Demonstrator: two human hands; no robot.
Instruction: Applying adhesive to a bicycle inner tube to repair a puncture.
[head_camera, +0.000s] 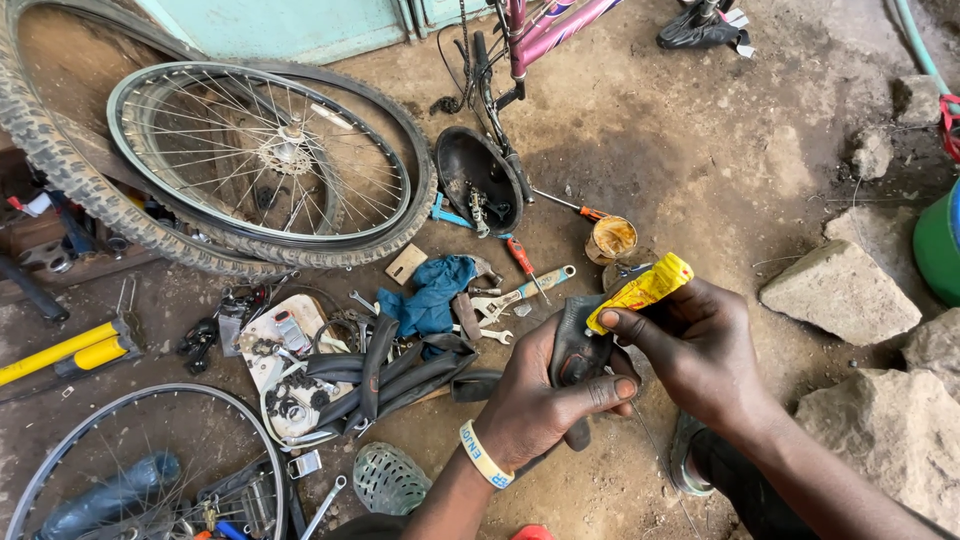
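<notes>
My left hand (545, 395) grips a folded stretch of black rubber inner tube (578, 350), thumb laid across it. My right hand (700, 345) holds a small yellow tube of glue (640, 290), its lower end pointed at the rubber just above my left thumb. The rest of the inner tube (400, 375) trails left across the dirt floor. A white and yellow wristband sits on my left wrist.
A bicycle wheel with tyre (250, 150) lies at upper left, another wheel (130, 470) at lower left. Spanners (520, 295), screwdrivers (522, 258), a blue rag (435, 290), a small tin (611, 239) and a yellow pump (70, 355) litter the ground. Large stones (840, 290) sit to the right.
</notes>
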